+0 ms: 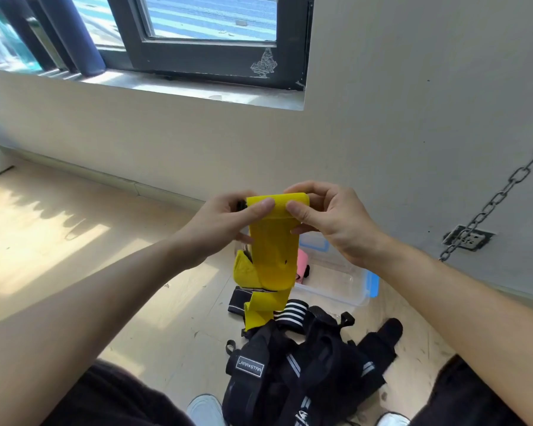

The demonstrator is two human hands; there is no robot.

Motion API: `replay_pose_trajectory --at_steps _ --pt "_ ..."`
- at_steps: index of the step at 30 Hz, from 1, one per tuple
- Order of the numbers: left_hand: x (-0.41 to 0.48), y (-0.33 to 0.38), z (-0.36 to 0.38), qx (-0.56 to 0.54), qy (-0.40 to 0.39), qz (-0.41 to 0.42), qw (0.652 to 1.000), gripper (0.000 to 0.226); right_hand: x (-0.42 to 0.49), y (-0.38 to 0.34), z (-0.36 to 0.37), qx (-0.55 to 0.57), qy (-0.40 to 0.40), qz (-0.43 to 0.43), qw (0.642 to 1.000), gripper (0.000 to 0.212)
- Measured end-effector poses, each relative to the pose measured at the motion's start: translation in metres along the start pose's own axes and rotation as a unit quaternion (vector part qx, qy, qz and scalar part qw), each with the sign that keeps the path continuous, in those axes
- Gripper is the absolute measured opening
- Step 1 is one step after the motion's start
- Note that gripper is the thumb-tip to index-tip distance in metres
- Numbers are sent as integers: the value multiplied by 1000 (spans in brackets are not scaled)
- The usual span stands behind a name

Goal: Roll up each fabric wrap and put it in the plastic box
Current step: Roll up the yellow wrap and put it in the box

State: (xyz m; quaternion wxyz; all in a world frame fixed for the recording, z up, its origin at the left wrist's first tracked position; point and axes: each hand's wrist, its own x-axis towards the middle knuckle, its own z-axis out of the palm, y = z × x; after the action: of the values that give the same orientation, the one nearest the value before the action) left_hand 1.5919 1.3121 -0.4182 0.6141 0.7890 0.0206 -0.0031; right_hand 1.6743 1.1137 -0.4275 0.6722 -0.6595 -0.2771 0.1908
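Shows a yellow fabric wrap (273, 241) held up between both hands above the floor (74, 241), its top end turned into a short roll. Shows the left hand (225, 229) and the right hand (336, 222) each curled round one end of that roll, thumbs pressed on the near face, fingers mostly hidden behind the cloth. Leaves unclear a small dark piece at the roll's left end. Shows the loose tail hanging in folds in front of a heap of black wraps (305, 358), this heap cut off at the lower edge. Partly hides, behind the tail, a clear plastic box (336, 290) on the floor with a pink wrap (302, 264) inside.
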Motion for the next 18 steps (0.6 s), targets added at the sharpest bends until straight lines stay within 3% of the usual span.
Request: replay_pose_trajectory --at_steps 9,15,18 --pt "-3 2 1 -8 23 49 999 48 0 -1 -3 -36 -47 63 996 39" --pt "-3 -1 3 -7 53 66 996 47 -2 -2 -2 -4 -53 47 997 29" --pt "-2 -2 3 -6 23 29 999 41 -2 0 -3 22 -45 32 998 29"
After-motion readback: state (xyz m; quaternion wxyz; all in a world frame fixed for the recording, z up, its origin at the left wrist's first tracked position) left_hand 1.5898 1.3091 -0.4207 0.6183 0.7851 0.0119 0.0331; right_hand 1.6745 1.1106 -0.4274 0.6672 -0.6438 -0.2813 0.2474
